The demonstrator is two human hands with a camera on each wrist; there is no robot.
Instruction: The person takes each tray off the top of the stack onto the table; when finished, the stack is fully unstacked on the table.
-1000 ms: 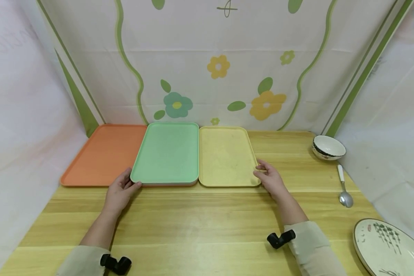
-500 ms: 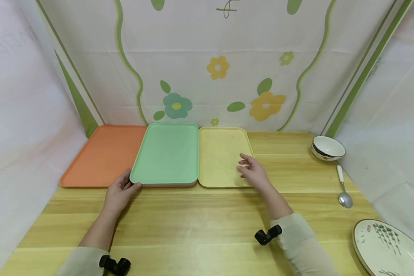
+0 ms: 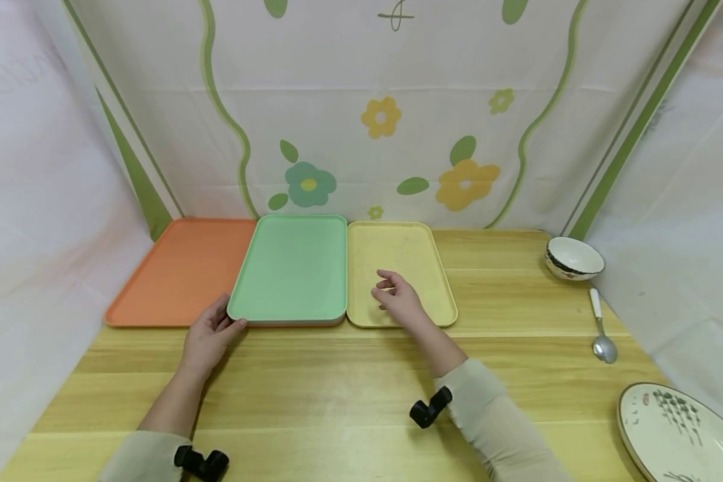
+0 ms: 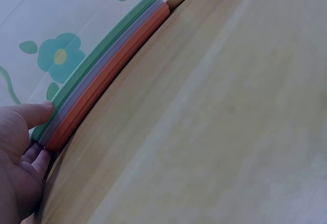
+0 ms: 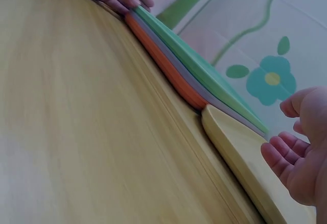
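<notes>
My left hand (image 3: pixel 207 338) holds the front left corner of a tray stack, its thumb on the top rim and its fingertips low at the side. The green tray (image 3: pixel 289 268) is uppermost; beneath it show a lavender tray (image 4: pixel 92 76) and an orange-red tray (image 4: pixel 110 81). To the right lies a yellow tray (image 3: pixel 422 254), its edge close against the stack. Over that tray hovers my right hand (image 3: pixel 400 301), fingers loosely bent and holding nothing. In the right wrist view its thumb and fingers are apart, with the yellow tray below.
An orange tray (image 3: pixel 183 274) lies left of the stack on the wooden table (image 3: pixel 337 402). Along the right side are a bowl (image 3: pixel 574 258), a spoon (image 3: pixel 602 331) with a white handle, and a patterned plate (image 3: pixel 681 435). A flowered cloth (image 3: pixel 337 87) hangs behind.
My right hand has left the yellow tray's right edge and moved left over that tray. My left hand has stayed at the stack's corner; the trays look unmoved.
</notes>
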